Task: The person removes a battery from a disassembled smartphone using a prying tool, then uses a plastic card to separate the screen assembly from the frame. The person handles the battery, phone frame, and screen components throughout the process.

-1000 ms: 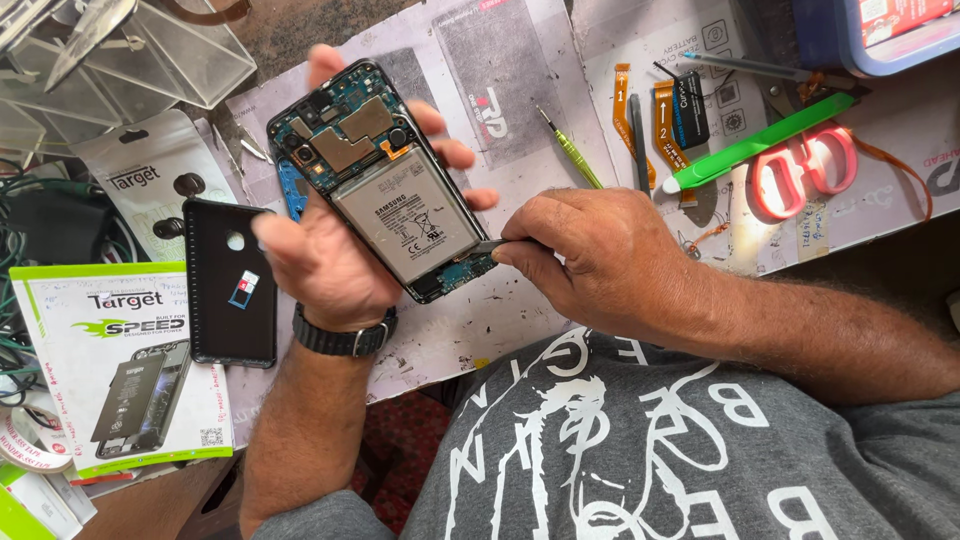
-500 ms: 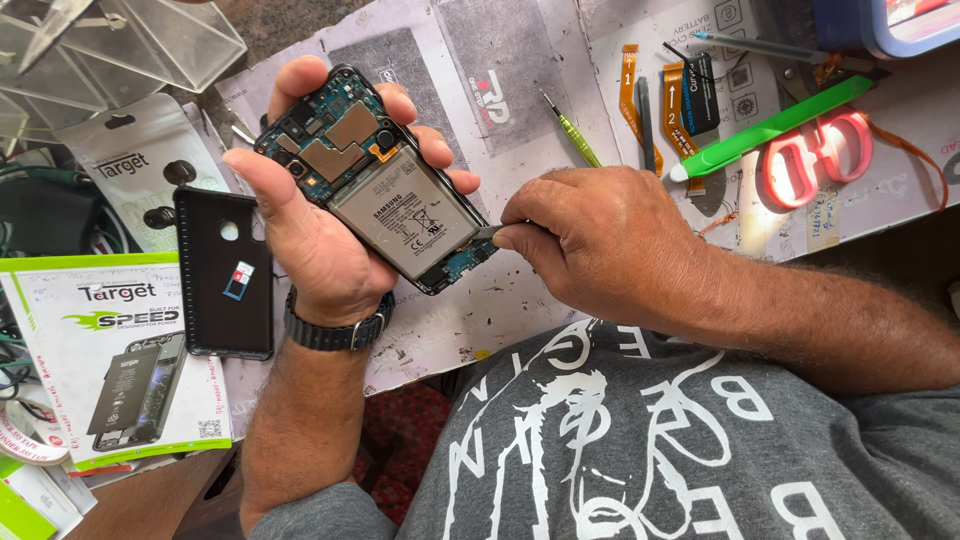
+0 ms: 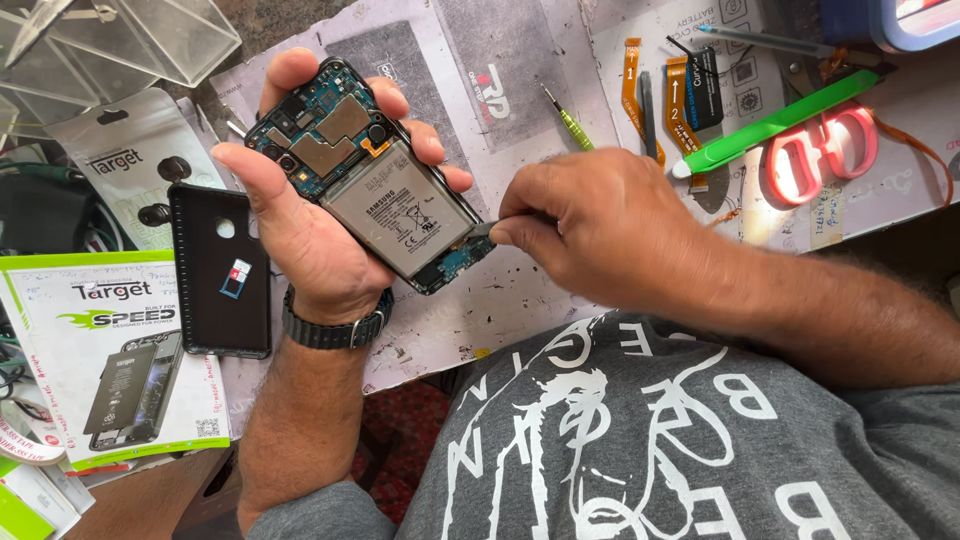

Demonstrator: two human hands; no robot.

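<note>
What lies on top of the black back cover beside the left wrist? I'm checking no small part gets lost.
On the black back cover lies a small card tray, blue with a red and white piece in it. What is underneath the cover is hidden.

There is a single view, from a camera worn on the person's head, looking steeply down over the chest onto the worktable (image 3: 520,300) (the grey shirt fills the lower right). It sits close, within arm's reach, so both hands and forearms take up the middle. No second view shares the scene.
</note>
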